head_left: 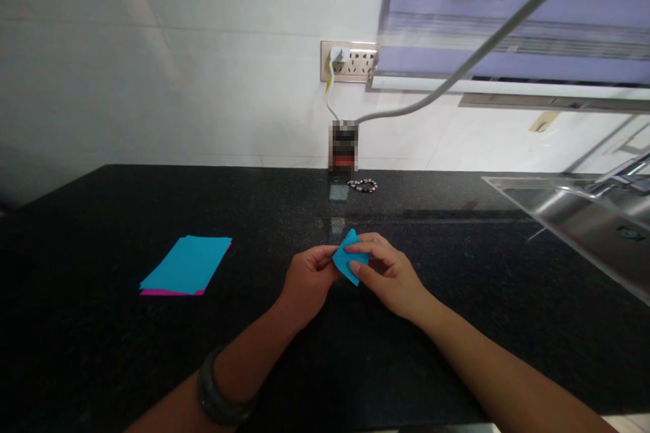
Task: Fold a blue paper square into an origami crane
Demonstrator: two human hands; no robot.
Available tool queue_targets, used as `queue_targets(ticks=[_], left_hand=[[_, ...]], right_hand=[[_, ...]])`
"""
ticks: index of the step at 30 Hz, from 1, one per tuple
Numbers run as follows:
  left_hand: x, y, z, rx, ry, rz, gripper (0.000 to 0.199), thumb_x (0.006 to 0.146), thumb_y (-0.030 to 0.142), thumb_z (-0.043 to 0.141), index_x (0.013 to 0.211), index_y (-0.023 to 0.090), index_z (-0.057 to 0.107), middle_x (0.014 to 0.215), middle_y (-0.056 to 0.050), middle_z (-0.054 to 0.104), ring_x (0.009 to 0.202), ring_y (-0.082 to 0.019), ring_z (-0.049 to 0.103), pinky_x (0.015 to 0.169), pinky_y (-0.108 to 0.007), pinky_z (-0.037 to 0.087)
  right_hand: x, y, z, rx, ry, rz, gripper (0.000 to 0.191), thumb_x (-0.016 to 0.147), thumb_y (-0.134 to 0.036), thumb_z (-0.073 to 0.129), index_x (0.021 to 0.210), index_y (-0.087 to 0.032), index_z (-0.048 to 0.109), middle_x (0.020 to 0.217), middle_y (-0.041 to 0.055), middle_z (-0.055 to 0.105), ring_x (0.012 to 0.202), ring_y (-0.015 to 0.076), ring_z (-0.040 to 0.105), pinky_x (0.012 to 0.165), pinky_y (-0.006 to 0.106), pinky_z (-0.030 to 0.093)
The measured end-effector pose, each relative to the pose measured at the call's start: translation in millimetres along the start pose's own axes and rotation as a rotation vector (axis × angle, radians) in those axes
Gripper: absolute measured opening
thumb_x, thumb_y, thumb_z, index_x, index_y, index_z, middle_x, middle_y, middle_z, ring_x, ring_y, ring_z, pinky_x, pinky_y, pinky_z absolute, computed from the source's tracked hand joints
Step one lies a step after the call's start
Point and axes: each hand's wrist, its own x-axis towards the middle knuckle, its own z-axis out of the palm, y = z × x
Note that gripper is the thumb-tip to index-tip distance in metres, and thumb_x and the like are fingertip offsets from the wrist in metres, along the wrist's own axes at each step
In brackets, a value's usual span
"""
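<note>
A small folded piece of blue paper [349, 258] is held between both hands above the dark countertop, its corners pointing up and down. My left hand [311, 284] pinches its left corner, with the fingertips partly behind the paper. On the other side, my right hand [393, 277] grips it, thumb on the near face and a finger across the upper part. Further left lies a stack of coloured paper [187, 265], blue on top with a magenta edge showing below.
Against the wall stands a blurred-out dark object [344, 147], beside a beaded loop [363, 186]. A wall socket [349, 61] holds a white plug. To the right, a steel sink [609, 230] with a faucet is set into the black countertop [126, 358]. A grey hose [472, 61] crosses above.
</note>
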Motion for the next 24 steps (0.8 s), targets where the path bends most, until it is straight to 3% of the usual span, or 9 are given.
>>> queue_targets(ticks=[7,12,18,24], left_hand=[[0.4,1.3,1.2,0.025,-0.025,0.0,0.023,0.068,0.019,0.062,0.091,0.016,0.066,0.078,-0.003,0.069,0.071,-0.016,0.063,0.071,-0.028,0.047],[-0.9,2.0,2.2,0.082,0.001,-0.01,0.023,0.067,0.021,0.063,0.089,0.016,0.066,0.078,-0.003,0.069,0.072,-0.017,0.063,0.072,-0.03,0.047],[-1.7,-0.3,0.0,0.184,0.042,0.036,0.024,0.067,0.019,0.062,0.091,0.017,0.067,0.077,-0.002,0.069,0.071,-0.016,0.062,0.067,-0.026,0.047],[-1.2,-3.0,-0.5,0.161,0.01,0.031,0.025,0.068,0.017,0.06,0.092,0.017,0.066,0.079,-0.002,0.069,0.071,-0.015,0.062,0.068,-0.026,0.047]], right_hand=[[-3.9,-3.4,3.3,-0.001,-0.003,0.103,0.033,0.069,-0.011,0.056,0.098,-0.024,0.049,0.1,0.0033,0.047,0.082,0.0135,0.051,0.064,0.025,0.046],[-1.7,2.3,7.1,0.228,0.144,0.226,0.035,0.072,-0.019,0.058,0.1,-0.023,0.038,0.081,-0.0006,0.05,0.067,0.0103,0.051,0.055,0.022,0.044],[3.2,-1.8,6.1,0.33,-0.048,0.459,0.016,0.075,-0.029,0.054,0.084,-0.017,0.05,0.062,-0.003,0.051,0.047,0.0068,0.046,0.043,0.02,0.039],[2.6,-1.1,7.7,0.45,-0.009,0.494,0.019,0.071,-0.026,0.058,0.087,-0.017,0.051,0.063,-0.0045,0.052,0.043,0.0048,0.044,0.038,0.018,0.037]])
